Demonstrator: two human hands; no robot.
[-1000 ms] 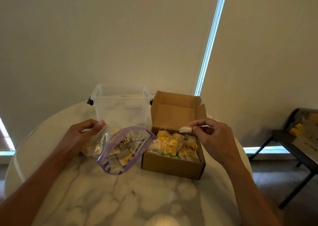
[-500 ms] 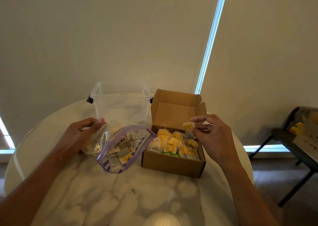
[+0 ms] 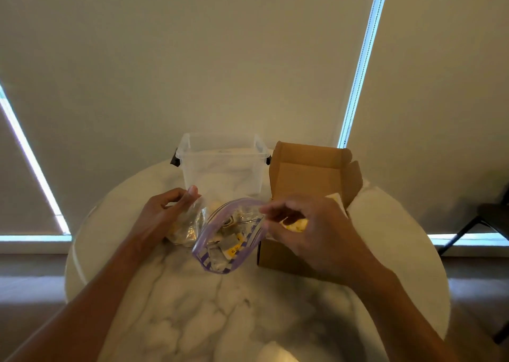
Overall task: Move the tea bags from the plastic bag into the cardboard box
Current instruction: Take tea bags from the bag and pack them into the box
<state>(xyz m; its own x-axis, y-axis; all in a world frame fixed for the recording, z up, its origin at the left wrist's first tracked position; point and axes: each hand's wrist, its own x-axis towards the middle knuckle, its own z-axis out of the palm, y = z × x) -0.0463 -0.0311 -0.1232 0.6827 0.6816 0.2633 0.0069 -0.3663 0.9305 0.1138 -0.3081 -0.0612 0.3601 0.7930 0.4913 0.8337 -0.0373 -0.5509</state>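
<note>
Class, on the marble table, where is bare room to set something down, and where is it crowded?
Bare marble table lies nearest the person, between the forearms, before the plastic bag and cardboard box. More lies right of the box, to the table's edge. Crowded: the far middle, where the clear plastic tub, bag, box, left hand and right hand cluster.

the scene is dim and warm-toned, lit mostly by thin bluish-white light strips leaking past the closed blinds; the strips are blown out. a soft patch of glare sits on the marble table at its near edge. the right hand is smeared by motion blur, while the left hand is sharper. the plastic bag shows small glints. the cardboard box front and the chair lie in deep shadow. wide-angle distortion tilts the strips and bows the table rim.
</note>
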